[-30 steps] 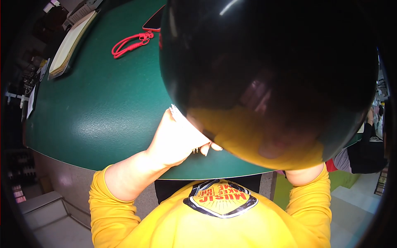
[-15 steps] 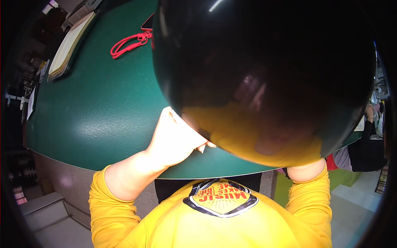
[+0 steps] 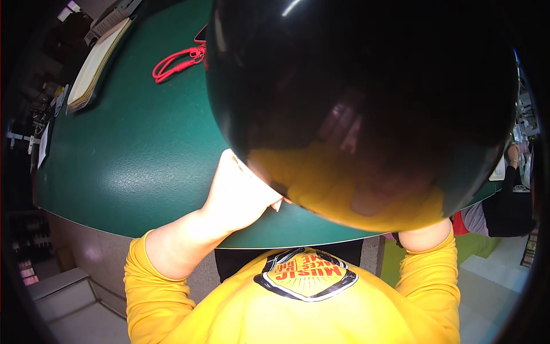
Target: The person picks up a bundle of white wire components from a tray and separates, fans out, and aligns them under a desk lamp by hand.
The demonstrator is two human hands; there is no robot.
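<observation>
A large, glossy black rounded thing [image 3: 366, 86], balloon-like in its shine and curve, fills the upper right of the head view. It mirrors a yellow sleeve or shirt. My left hand [image 3: 238, 192] is at its lower left edge, fingers curled with their tips partly behind it. Whatever those fingers grip is hidden. Only the wrist of my right hand [image 3: 425, 236] shows below the black thing; the hand itself is out of sight behind it.
A green table [image 3: 132, 149] lies in front of me. On it are a red cord strap [image 3: 172, 64], a phone edge [image 3: 201, 34] and a stack of paper [image 3: 98, 66]. At the right, another person's dark sleeve [image 3: 509, 198] reaches over the table.
The black thing's left edge has shifted slightly left, covering a little more of the phone and my left fingertips. Both my arms are nearly still.
</observation>
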